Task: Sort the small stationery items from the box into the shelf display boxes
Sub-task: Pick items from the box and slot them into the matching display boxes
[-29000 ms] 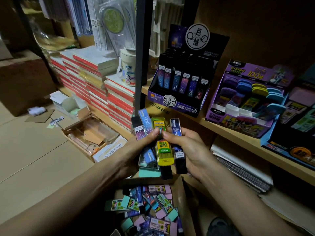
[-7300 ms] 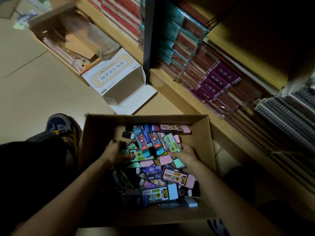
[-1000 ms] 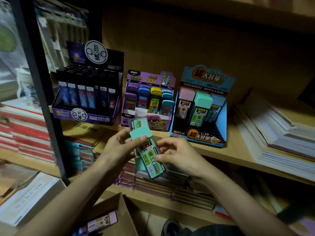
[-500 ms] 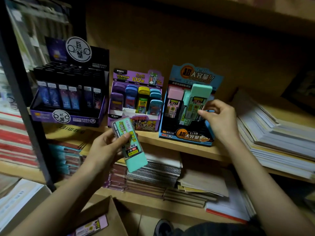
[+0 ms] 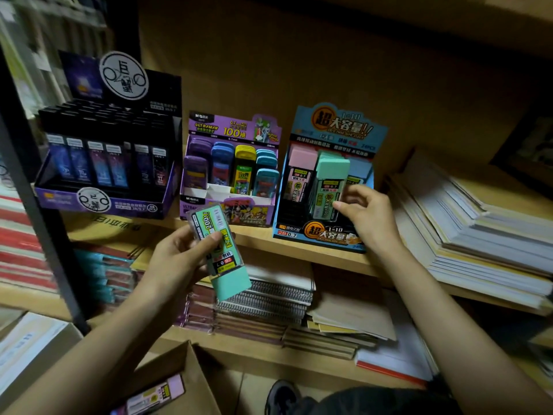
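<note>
One hard push could tip the green case (image 5: 327, 187) your right hand (image 5: 366, 218) pinches in the blue box (image 5: 323, 235); your left hand (image 5: 179, 262) grips a spare case (image 5: 223, 253).

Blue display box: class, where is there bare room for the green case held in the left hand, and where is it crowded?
Free: the dark front slots of the blue box, between the pink cases and its front lip. Crowded: the green cases mid-box, where the right hand reaches in, and the black box, packed full.
</note>
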`<state>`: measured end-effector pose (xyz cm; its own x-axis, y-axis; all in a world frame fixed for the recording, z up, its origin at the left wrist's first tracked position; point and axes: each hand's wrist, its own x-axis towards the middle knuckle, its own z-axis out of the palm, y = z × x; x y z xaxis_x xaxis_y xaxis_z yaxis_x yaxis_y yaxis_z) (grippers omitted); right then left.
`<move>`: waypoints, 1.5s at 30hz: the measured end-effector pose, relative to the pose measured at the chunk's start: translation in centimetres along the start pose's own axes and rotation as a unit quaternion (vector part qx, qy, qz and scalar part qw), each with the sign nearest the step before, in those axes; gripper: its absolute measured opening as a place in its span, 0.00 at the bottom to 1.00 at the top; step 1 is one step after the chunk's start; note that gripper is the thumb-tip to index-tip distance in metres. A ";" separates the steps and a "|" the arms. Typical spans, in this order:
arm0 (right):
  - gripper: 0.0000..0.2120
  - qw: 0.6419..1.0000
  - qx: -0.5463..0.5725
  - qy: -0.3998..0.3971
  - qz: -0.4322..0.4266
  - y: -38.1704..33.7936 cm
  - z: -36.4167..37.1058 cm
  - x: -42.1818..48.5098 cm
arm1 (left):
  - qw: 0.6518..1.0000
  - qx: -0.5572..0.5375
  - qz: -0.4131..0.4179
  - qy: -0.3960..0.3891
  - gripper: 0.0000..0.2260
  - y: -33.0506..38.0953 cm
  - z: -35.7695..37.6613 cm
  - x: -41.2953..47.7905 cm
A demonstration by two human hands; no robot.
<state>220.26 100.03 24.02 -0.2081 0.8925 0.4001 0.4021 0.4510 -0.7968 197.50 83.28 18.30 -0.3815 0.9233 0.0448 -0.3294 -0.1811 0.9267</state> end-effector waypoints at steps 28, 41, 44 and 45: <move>0.18 0.797 0.533 -0.208 0.195 -4.4 -0.2 -4.6 | 0.983 -0.167 0.082 0.007 0.06 2.9 11.0 1.8; 0.04 0.943 0.324 0.049 0.047 -3.4 -3.8 -2.0 | 0.911 0.364 0.181 -0.072 0.16 0.8 10.4 5.7; 0.05 0.981 0.171 0.070 -0.055 -3.0 -4.8 -0.7 | 0.756 0.585 0.283 -0.076 0.20 0.0 8.3 5.9; 0.05 0.985 0.141 0.057 -0.075 -2.9 -4.9 -0.3 | 0.729 0.611 0.295 -0.089 0.20 -0.4 7.9 5.8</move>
<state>223.48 98.48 28.44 -0.1385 0.8174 0.5592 0.1061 0.5736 -0.8122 202.27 91.37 21.16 0.0085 0.8555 0.5178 0.9039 -0.2280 0.3619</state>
